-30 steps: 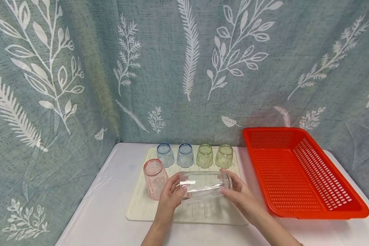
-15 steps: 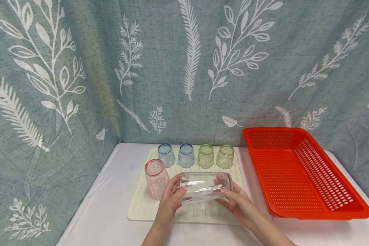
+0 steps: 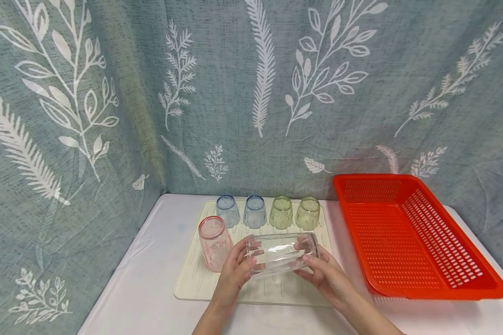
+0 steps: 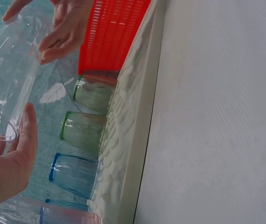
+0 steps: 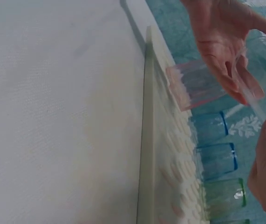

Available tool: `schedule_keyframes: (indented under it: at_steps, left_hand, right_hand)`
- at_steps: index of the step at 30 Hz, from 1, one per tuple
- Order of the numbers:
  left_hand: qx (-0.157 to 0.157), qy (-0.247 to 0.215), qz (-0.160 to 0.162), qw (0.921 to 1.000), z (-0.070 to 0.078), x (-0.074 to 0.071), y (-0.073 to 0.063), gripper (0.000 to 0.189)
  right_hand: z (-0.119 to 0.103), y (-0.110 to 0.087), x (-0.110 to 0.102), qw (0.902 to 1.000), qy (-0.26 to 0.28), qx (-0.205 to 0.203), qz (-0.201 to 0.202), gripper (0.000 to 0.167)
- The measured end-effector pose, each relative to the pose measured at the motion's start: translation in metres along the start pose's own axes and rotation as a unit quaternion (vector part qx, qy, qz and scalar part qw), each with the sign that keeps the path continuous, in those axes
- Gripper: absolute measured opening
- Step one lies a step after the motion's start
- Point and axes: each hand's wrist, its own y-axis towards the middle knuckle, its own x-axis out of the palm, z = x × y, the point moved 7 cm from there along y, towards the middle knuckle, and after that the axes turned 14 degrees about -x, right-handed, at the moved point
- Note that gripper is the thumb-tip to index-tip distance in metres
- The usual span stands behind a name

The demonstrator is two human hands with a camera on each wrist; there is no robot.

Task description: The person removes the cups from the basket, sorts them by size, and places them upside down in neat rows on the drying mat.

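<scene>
A tall clear drinking glass (image 3: pixel 278 253) lies sideways in the air over the cream drying mat (image 3: pixel 193 281), held between both hands. My left hand (image 3: pixel 233 274) grips its left end, thumb in front and fingers behind. At its right end, my right hand (image 3: pixel 329 277) pinches the glass near the rim-like edge with the thumb in front. Beside the left hand a tall pink glass (image 3: pixel 215 246) stands on the mat. In the left wrist view the clear glass (image 4: pixel 11 74) spans between both hands; the right wrist view shows only part of it.
Along the mat's back edge stand two small blue glasses (image 3: pixel 254 212) and two small green glasses (image 3: pixel 281 213). A red perforated plastic basket (image 3: pixel 402 251) sits to the right of the mat. A patterned teal curtain (image 3: pixel 234 93) hangs behind the white table (image 3: pixel 142 274).
The right hand's fingers have shifted lower around the right end of the clear glass, and the glass has turned slightly. The left hand keeps its hold. The camera view drifts slightly.
</scene>
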Motion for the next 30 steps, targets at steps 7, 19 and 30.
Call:
schedule_keyframes:
  at_steps: [7, 19, 30]
  left_hand:
    - [0.021, 0.057, 0.033, 0.9976, 0.001, -0.008, -0.006, 0.064]
    - [0.333, 0.02, 0.236, 0.9127, 0.047, -0.078, -0.048, 0.017]
    - [-0.054, 0.143, 0.336, 0.9295, 0.007, -0.134, -0.021, 0.07]
  right_hand:
    - [-0.004, 0.004, -0.008, 0.9981, -0.03, -0.013, 0.052, 0.032]
    - [-0.024, 0.03, -0.014, 0.9795, -0.148, -0.032, 0.133, 0.062]
    - [-0.022, 0.054, -0.008, 0.9278, -0.355, -0.02, 0.113, 0.075]
